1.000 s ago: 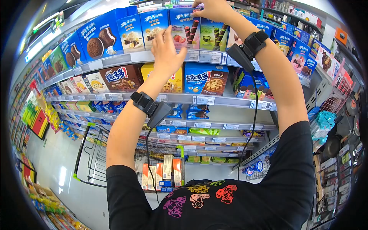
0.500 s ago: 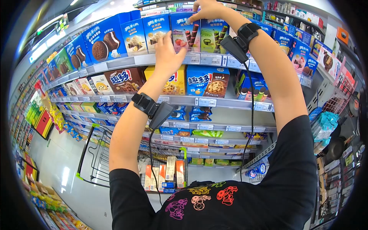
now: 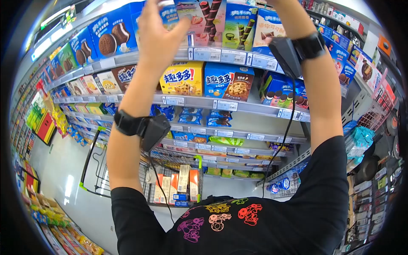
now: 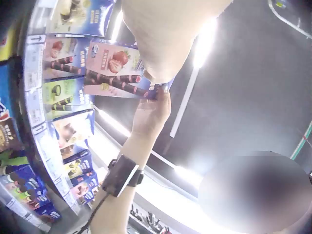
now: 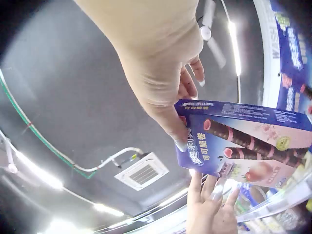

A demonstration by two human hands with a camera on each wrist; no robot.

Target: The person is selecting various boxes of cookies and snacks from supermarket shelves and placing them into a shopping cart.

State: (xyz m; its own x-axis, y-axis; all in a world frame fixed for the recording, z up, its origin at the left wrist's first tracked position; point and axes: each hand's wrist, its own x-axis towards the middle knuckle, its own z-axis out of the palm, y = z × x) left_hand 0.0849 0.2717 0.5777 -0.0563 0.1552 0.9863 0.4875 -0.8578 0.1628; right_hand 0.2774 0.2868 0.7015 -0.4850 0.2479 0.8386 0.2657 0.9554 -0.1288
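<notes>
So, blue cookie box (image 3: 113, 36) on shelf (image 3: 127, 58), between 10 and 11 o'clock. Left hand (image 3: 159, 38) at 11, fingers fairly straight beside strawberry roll box (image 3: 204, 21); contact unclear. That box: 12 o'clock, out before the row, top end pinched by right hand (image 4: 151, 117).

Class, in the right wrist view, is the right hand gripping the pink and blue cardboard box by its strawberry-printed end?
No: the right hand grips the cardboard box at its blue, lettered end.
</notes>
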